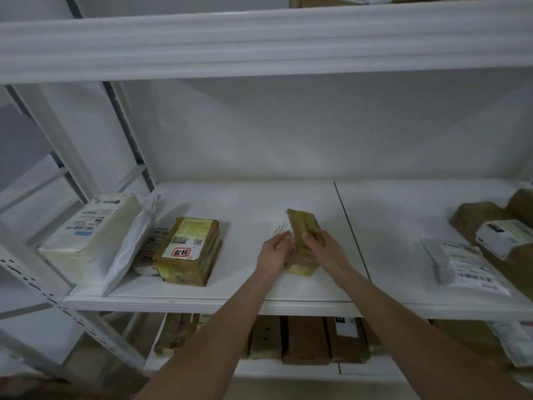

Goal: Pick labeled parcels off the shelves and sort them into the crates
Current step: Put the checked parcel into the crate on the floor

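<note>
Parcel (305, 226) (brown) tilted on shelf (251, 203): L grip (275, 251) & R grip (320, 246) both clasp it; more parcels (187, 246) beside.

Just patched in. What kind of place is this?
Likely a parcel storeroom or courier depot: white metal shelving, a taped brown parcel with a shipping label, a barcoded mailer bag, left hand and right hand gripping a small parcel.

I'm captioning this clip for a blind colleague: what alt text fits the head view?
Two bare hands, left hand and right hand, hold a small brown parcel tipped up on a white shelf. A labelled brown parcel lies to its left, a white mailer to its right.
</note>
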